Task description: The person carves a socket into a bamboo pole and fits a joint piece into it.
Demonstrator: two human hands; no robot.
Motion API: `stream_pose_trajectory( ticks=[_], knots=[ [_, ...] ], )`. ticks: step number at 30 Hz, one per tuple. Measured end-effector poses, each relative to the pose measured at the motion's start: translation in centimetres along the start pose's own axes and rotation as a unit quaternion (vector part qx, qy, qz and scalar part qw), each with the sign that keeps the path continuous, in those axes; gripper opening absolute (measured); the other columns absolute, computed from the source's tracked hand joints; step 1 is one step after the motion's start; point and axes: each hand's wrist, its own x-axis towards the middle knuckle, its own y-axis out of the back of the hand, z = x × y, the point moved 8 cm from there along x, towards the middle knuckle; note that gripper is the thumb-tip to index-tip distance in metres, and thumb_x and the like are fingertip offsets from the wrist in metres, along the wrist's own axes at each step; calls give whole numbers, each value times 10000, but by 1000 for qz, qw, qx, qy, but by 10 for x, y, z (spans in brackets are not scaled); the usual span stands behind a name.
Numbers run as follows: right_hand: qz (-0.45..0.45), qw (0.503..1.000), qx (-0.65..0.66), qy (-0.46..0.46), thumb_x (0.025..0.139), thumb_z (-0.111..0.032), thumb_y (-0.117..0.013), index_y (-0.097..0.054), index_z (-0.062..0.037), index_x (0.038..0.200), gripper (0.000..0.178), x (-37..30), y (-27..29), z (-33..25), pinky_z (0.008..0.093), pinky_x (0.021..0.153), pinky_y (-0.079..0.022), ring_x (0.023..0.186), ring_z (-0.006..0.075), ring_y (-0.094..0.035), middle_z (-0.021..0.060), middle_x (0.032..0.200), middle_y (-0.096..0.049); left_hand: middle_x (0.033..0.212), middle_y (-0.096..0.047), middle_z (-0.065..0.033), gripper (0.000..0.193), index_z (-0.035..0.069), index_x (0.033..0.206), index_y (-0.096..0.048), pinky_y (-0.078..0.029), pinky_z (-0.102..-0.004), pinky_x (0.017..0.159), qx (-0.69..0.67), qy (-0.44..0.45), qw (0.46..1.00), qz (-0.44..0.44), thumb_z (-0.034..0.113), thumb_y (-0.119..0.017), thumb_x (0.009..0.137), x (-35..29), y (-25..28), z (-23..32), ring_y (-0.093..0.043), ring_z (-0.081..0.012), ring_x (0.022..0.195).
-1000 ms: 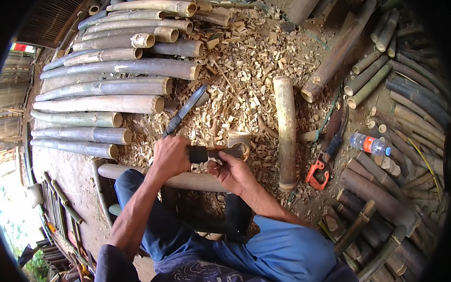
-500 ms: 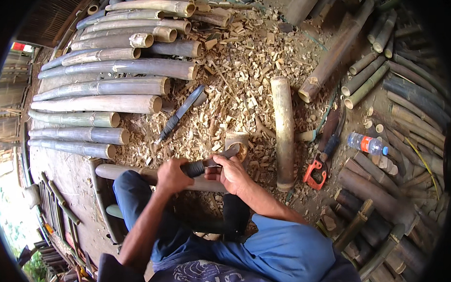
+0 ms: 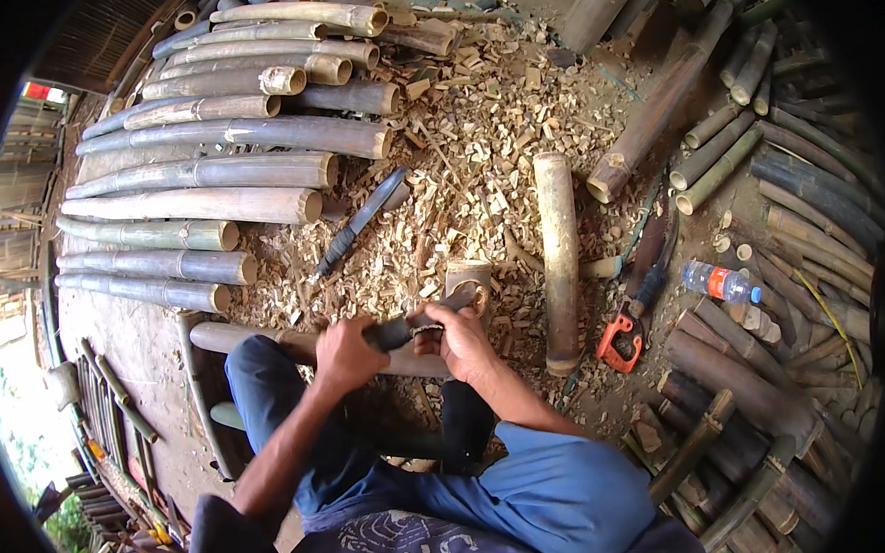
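Observation:
My left hand (image 3: 347, 355) is closed around the dark wrapped handle of a knife (image 3: 394, 333). The fingers of my right hand (image 3: 460, 343) are curled against the front of that knife, whose grey blade shows just past the thumb. Beyond the blade, close to my right fingertips, is the cut end of a short bamboo piece (image 3: 470, 274). A horizontal bamboo pole (image 3: 255, 340) lies under my hands, just in front of my knees. Exactly where the blade meets the bamboo is hidden by my right hand.
Wood chips (image 3: 466, 170) cover the ground ahead, with a second knife (image 3: 365, 220) lying on them. Bamboo poles (image 3: 192, 204) lie in a row at left. To the right are a single bamboo length (image 3: 557, 261), an orange-handled saw (image 3: 620, 343), a plastic bottle (image 3: 721, 282) and stacked bamboo.
My hands and the knife have shifted very slightly to the right, and the handle is tilted a little differently. Both hands keep their hold.

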Motion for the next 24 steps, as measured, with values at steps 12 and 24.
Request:
stream_pose_trajectory(
  ticks=[12, 24],
  knots=[
    [-148, 896, 419, -24, 1038, -246, -588, -676, -102, 1184, 223, 4, -9, -2, 370, 746, -536, 820, 219, -629, 64, 902, -675, 795, -732, -77, 52, 71, 784, -719, -558, -367, 719, 377, -274, 885, 12, 107, -753, 795, 45, 46, 157, -732, -227, 789],
    [-25, 998, 47, -39, 992, -131, -587, -648, 17, 1035, 166, 0, -6, -6, 454, 670, -632, 761, 243, -683, 134, 904, -683, 850, -743, -196, 464, 47, 939, -781, -584, -423, 770, 49, 77, 994, -67, 325, -890, 585, 4, 15, 9, -743, -336, 838]
  ],
)
